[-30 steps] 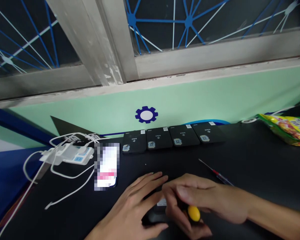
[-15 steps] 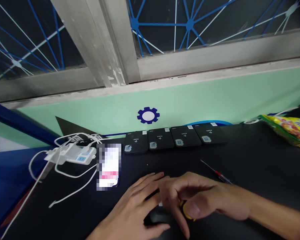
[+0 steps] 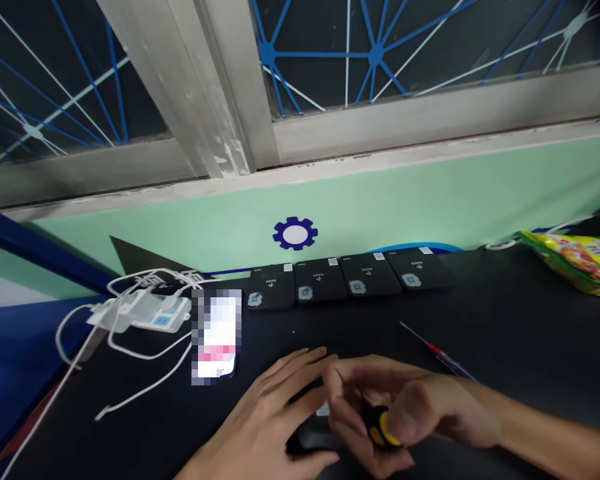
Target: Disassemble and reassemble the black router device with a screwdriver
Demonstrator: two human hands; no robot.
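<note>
Right fingers (image 3: 336, 395): curl in more than a moment ago, closed around a black-and-yellow handle (image 3: 391, 433)
Left fingers (image 3: 300, 375): spread wide around a black device (image 3: 316, 435), partly hidden
Screwdriver (image 3: 437, 353): lies on the desk (image 3: 520, 340), near the right wrist
Black boxes (image 3: 320, 280): four, lined along the wall (image 3: 220, 220)

left hand (image 3: 267, 408) spread, right hand (image 3: 380, 410) seemingly curled.

1 head-worn view looks forward and down, fairly near.
</note>
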